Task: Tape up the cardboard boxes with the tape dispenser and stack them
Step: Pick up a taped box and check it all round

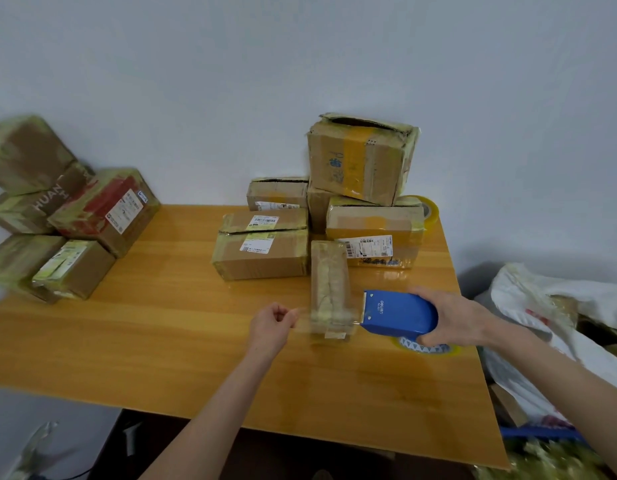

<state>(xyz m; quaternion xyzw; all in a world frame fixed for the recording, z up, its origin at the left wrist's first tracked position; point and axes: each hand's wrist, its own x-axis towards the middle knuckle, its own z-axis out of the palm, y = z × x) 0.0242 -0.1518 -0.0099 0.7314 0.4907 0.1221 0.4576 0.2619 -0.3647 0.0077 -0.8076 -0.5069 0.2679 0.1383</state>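
My right hand grips a blue tape dispenser above the wooden table. A strip of clear tape stretches left from its toothed edge to my left hand, which pinches the tape's free end. Under the strip a small narrow cardboard box, heavily taped, lies on the table. Behind it several cardboard boxes stand in a loose pile, the largest tilted on top with its upper flaps torn. A stack of taped boxes sits at the table's left end.
A roll of yellowish tape stands behind the pile at the back right. Another tape roll lies under the dispenser. White bags and clutter crowd the floor right of the table. A pale wall runs along the back.
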